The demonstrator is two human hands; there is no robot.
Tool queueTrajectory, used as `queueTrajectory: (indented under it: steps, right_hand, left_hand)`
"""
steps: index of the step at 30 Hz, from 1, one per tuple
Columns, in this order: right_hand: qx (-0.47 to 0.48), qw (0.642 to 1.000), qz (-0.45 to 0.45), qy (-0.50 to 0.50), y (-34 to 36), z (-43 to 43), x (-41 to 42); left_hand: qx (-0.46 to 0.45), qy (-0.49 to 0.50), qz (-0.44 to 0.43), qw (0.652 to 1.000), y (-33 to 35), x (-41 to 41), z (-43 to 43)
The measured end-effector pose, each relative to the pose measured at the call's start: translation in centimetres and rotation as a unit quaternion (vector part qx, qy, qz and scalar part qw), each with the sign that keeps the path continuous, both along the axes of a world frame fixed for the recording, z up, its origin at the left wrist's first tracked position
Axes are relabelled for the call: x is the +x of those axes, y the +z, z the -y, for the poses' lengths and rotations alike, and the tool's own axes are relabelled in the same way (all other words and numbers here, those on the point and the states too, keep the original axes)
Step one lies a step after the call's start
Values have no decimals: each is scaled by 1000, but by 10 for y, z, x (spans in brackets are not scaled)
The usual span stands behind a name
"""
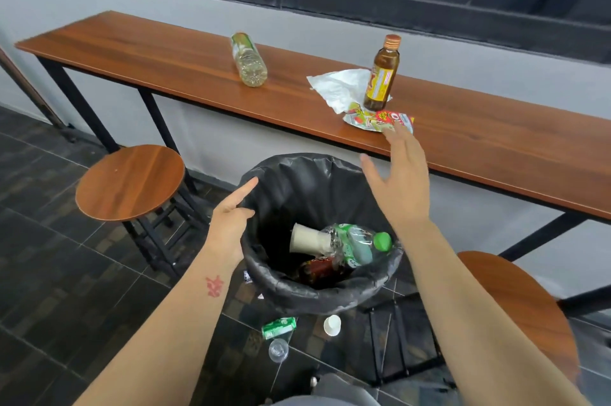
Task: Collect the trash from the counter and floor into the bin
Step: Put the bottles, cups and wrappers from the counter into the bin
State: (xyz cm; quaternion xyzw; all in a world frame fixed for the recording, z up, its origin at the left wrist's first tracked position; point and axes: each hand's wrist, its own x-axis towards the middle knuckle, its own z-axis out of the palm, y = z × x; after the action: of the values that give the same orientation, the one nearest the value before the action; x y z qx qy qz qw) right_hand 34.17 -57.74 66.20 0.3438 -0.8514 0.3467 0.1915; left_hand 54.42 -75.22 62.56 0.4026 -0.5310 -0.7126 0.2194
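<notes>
A bin lined with a black bag (334,298) is held up in front of the wooden counter (185,75). My left hand (229,223) grips its left rim, index finger pointing out. Inside lie a paper cup (305,238), a crushed green-capped bottle (357,245) and a dark wrapper (319,270). My right hand (401,176) is open, fingertips just short of a colourful snack wrapper (373,118) at the counter's front edge. Behind it stand a brown bottle (382,75) and a crumpled white tissue (340,86). A clear plastic bottle (248,60) lies on its side farther left.
On the dark tiled floor under the bin lie a green can (278,328), a small white cup (332,324) and a clear plastic cup (278,350). A round wooden stool (129,182) stands at the left, another stool (515,303) at the right.
</notes>
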Motion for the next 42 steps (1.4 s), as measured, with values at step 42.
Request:
queueTrajectory:
  steps: [42]
  right_hand:
    - [-37, 971, 233, 43, 102, 54, -89]
  left_hand:
    - [-1, 35, 28, 999, 8, -55, 11]
